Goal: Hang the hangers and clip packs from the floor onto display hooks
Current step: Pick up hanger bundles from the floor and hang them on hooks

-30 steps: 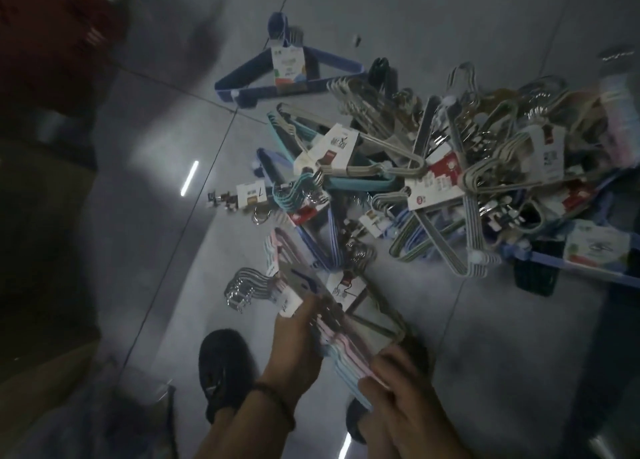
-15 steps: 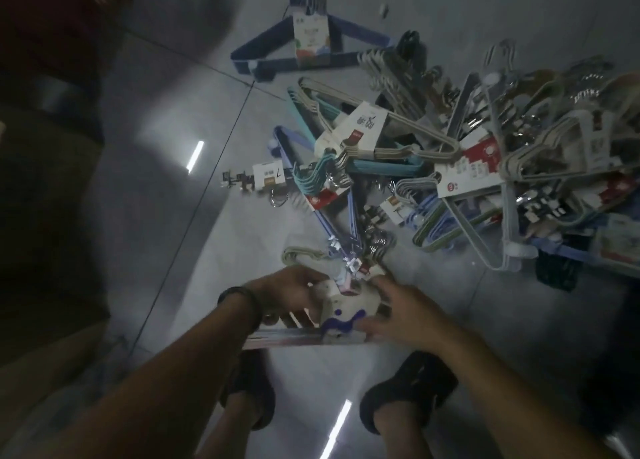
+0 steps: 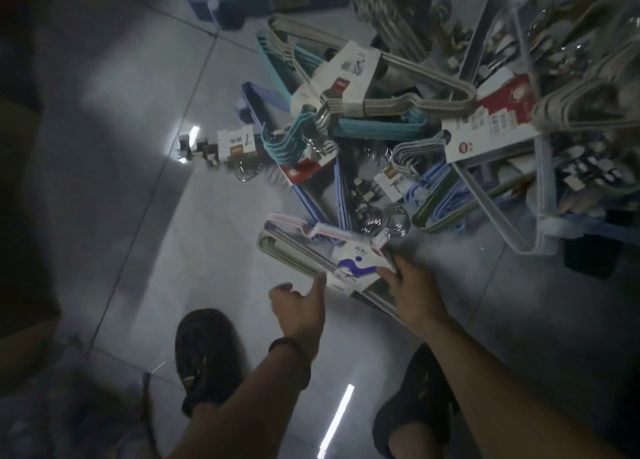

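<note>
The surface is a grey tiled floor (image 3: 131, 167) in a dim room, with two bright light-strip reflections on it. One hanger pack (image 3: 349, 261) is in hand, just above the floor. Its long axis runs from beyond the left fingers down to under the right palm, and its chrome hooks point away past the fingertips.

The right hand (image 3: 412, 285) grips the pack at its card, fingers curled over the edge. The left hand (image 3: 298, 306) has its fingers curled and its thumb stretched to the card's lower edge; whether it holds anything cannot be told.

Beyond the fingertips lies one pile of hanger packs (image 3: 433, 119), number indistinct. One clip pack (image 3: 239, 143) lies apart, beyond the left fingers. Two dark shoes (image 3: 204, 358) stand behind the wrists.
</note>
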`<state>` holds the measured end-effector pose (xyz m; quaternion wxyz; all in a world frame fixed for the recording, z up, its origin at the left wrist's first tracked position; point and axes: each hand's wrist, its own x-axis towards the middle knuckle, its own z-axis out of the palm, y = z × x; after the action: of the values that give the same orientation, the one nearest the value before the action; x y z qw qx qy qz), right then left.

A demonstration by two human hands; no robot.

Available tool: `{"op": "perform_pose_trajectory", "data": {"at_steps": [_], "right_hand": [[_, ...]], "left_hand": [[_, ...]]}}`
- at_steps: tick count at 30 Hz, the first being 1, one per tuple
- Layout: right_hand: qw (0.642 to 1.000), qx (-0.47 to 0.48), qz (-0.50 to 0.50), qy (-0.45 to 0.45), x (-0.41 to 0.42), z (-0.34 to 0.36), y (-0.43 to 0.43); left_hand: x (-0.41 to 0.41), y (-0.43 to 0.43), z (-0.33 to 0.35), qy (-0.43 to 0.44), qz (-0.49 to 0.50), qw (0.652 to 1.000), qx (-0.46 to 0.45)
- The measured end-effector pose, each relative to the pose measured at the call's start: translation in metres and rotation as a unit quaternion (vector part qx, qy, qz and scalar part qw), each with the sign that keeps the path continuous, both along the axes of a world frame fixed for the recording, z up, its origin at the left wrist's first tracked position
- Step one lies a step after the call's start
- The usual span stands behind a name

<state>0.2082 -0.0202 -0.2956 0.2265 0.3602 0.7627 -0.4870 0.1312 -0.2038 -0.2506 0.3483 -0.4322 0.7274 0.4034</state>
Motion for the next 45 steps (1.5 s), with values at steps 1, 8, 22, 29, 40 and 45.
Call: {"op": "perform_pose_trajectory", "data": {"at_steps": [1, 8, 22, 29, 40, 45], "right_hand": [[0.999, 0.013, 0.032, -0.024, -0.001, -0.007, 0.001], [0.997, -0.004, 0.075, -0.026, -0.008, -0.018, 0.006], [0.97, -0.214, -0.015, -0.116, -0.036, 0.009, -0.031], [0.971, -0.208, 0.074, -0.095, -0.019, 0.11, -0.06], [0.963, 0.225, 0.145, -0.028, -0.076, 0.483, -0.025], [0.885, 0.428, 0.013, 0.183, -0.092, 0.696, 0.021]], "left_hand": [[0.004, 0.003, -0.007, -0.062, 0.051, 0.996, 0.048], [0.018, 0.014, -0.044, -0.101, 0.133, 0.958, 0.235], [0.023, -0.02, -0.031, -0.053, 0.123, 0.936, 0.325], [0.048, -0.048, 0.067, 0.016, 0.146, 0.94, 0.307], [-0.059, 0.009, 0.381, 0.16, 0.012, 0.935, 0.316], [-0.093, 0.059, 0.568, 0.258, -0.142, 0.888, 0.353]]}}
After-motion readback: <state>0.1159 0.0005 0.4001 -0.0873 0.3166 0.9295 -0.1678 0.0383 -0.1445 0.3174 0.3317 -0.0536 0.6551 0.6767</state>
